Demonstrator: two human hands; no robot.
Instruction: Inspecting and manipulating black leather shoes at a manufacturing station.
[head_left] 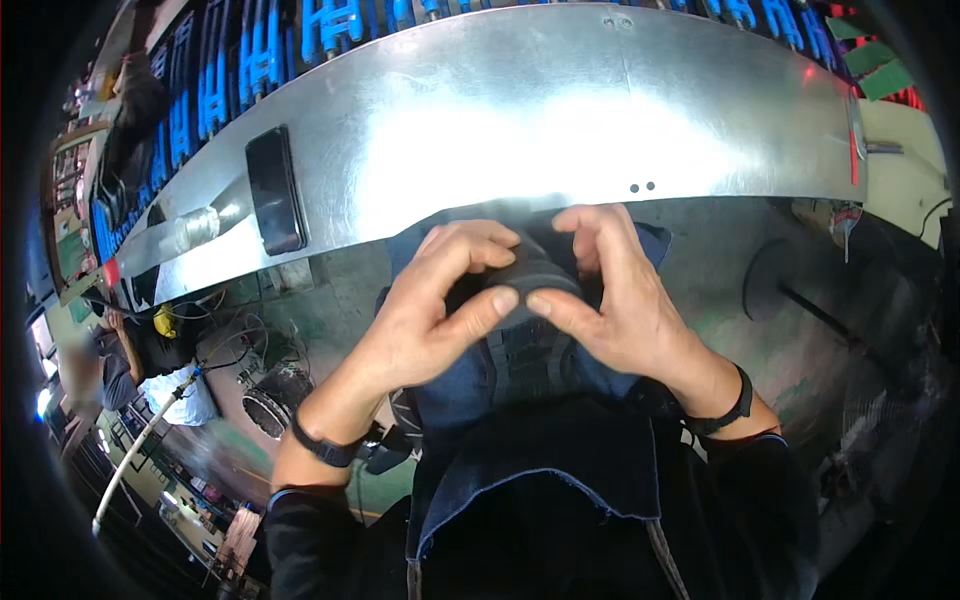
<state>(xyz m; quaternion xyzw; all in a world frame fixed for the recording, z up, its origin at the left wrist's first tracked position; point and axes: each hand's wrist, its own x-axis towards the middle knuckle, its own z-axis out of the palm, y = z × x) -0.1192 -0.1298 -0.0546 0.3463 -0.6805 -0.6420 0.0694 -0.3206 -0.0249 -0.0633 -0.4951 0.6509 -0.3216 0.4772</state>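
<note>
Right now the work looks midway: the dark round piece (545, 272) is up between both hands, just on the person's side of the surface (600, 60) edge, not set down. Blur over it, so shape and detail are rough; looks banded or ridged, can't tell which.

Left hand (435, 300) is pinching the piece, thumb tip at the near edge, fingers curled on its left side. Right hand (622, 305) is arched around the other side, thumb tip on the near edge close to the left thumb; forefinger bends over further off, and blur hides whether its tip touches. Thumbs near each other, not crossed.

Done so far: piece is picked up and held two-handed, clear of the surface. Left, judging by this view: at least letting go of it. Whether it's being turned, pressed or just checked can't be told from one blurred view, and no sign on the piece shows it finished. No tool visible in either hand.

On the surface, a black phone (275, 190) lies toward the left, a clear plastic item (197, 229) just beside it; both well apart from the hands, neither touched. Blue metal frames (335, 28) line the far side. Co-worker (120, 355) off at left, not reaching in.
</note>
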